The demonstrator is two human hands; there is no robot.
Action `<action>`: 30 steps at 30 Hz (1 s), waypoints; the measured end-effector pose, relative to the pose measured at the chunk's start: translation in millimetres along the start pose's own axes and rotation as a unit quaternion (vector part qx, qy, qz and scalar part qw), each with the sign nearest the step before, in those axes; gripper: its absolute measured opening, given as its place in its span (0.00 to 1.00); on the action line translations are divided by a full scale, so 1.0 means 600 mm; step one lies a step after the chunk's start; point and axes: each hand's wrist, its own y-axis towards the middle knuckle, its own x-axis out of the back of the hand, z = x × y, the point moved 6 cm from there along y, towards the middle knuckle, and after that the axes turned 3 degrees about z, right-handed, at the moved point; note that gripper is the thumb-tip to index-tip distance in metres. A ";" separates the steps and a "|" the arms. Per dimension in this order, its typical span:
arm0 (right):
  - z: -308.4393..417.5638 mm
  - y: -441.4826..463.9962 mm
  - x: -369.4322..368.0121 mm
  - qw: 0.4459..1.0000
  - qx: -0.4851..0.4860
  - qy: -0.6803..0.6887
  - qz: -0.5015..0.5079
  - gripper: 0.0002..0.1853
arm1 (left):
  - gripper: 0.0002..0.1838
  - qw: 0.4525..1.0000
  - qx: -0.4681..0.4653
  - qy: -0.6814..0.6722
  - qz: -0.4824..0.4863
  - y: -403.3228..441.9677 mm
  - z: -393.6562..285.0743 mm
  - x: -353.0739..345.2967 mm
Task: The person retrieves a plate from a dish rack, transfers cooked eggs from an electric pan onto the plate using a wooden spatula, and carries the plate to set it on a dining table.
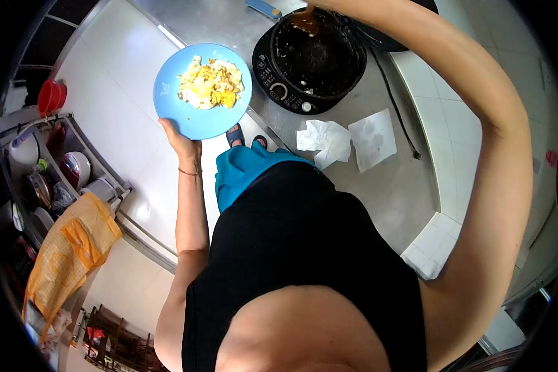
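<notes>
My left hand (181,141) grips the lower rim of a light blue plate (167,105), its thumb lying over the edge. Cooked egg (211,84), yellow and white in loose pieces, sits on the plate. My right arm reaches up and across to the top edge, where only a sliver of my right hand (319,2) shows and its fingers are cut off. Just below that hand, a brown, spatula-like piece (305,22) hangs over the dark pan (316,65). White bits cling to the pan, which rests on a black cooker (273,93) with buttons and a knob.
Crumpled white tissue (324,141) and a flat paper sheet (372,140) lie on the metal counter (384,198). A black cable (394,102) runs along it. A blue handle (263,8) shows behind the cooker. At left stand a dish rack (121,186), an orange checked cloth (71,248) and red bowls (52,97).
</notes>
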 end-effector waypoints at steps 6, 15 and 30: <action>0.106 -0.090 0.186 0.968 0.054 -0.066 -0.237 0.08 | 0.33 0.999 0.009 -0.027 0.023 0.007 -0.002 0.008; 0.078 -0.162 0.149 0.979 -0.059 0.155 0.118 0.09 | 0.33 0.998 -0.002 -0.022 0.056 -0.005 -0.025 -0.013; 0.037 -0.193 0.143 0.984 -0.052 0.121 0.116 0.09 | 0.33 0.998 0.016 -0.018 0.056 -0.016 -0.050 -0.014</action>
